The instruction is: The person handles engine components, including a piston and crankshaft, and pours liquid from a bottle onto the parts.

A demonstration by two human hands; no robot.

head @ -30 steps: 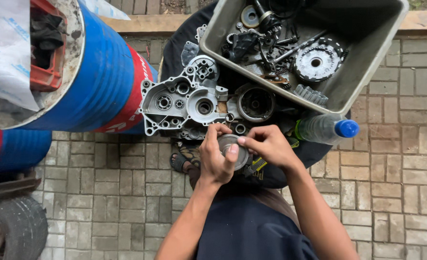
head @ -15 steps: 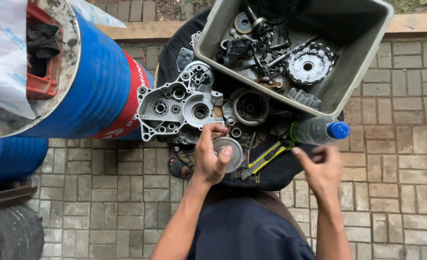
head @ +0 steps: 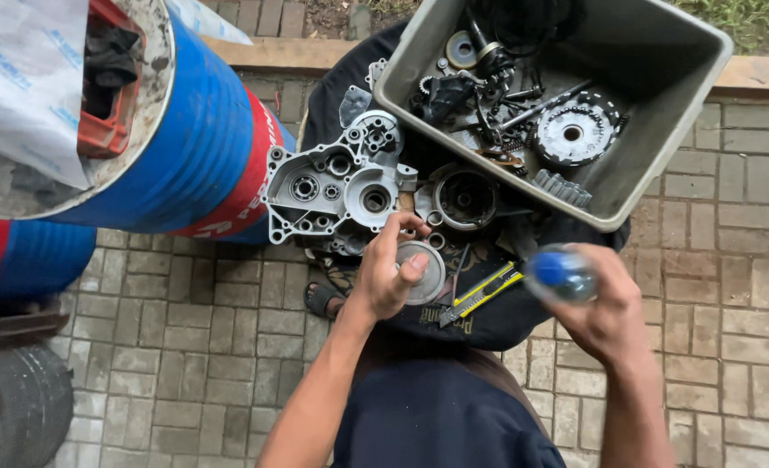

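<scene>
Over a dark cloth (head: 497, 325) spread on brick paving (head: 185, 347), both hands work close together. Left hand (head: 389, 277): fingers wrapped around a round grey metal disc (head: 426, 270), thumb pressed across its face; disc held just above the cloth, below the engine parts. Right hand (head: 606, 312): fingers clenched around a clear plastic bottle (head: 562, 276) with a blue cap, cap pointing toward the disc; bottle blurred. Between the hands, on the cloth, lies a yellow-and-black utility knife (head: 484, 293). Just beyond the left hand: a silver engine case half (head: 332, 191) with several round bearing seats, and beside it a dark round housing (head: 464, 198). Farther back, a grey plastic tub (head: 662, 165) holds gears, shafts and small dark parts, one large toothed gear (head: 573, 133) lying flat. Left of the cloth, a blue and red drum (head: 202, 147) stands upright. A sandalled foot (head: 322, 299) shows at the cloth's edge.
</scene>
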